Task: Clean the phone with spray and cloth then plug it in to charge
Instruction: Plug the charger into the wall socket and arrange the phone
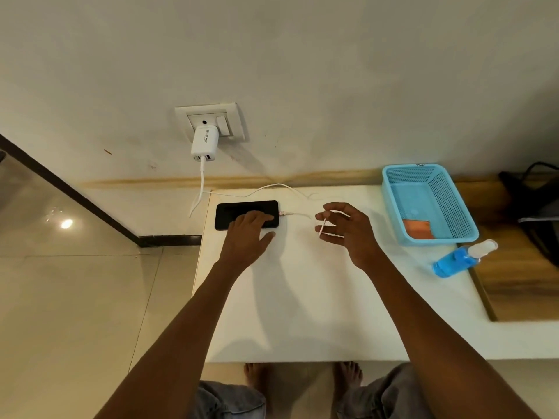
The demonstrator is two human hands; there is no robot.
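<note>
A black phone [236,210] lies flat near the far left corner of the white table [302,303]. My left hand [248,234] rests on it with straight fingers pressing on its right half. A white cable [272,186] runs from the white charger [204,143] in the wall socket, loops over the table and ends in a plug seated in the phone's right end. My right hand [348,231] hovers to the right of the phone, fingers spread, with a short stretch of the cable lying across its fingertips. A blue spray bottle [459,258] lies on its side at the right.
A light blue plastic basket [453,204] stands at the back right with an orange cloth [419,229] inside. A wooden surface [514,282] adjoins the table on the right, with a dark bag behind it. The wall socket plate [211,116] is above the table's left corner.
</note>
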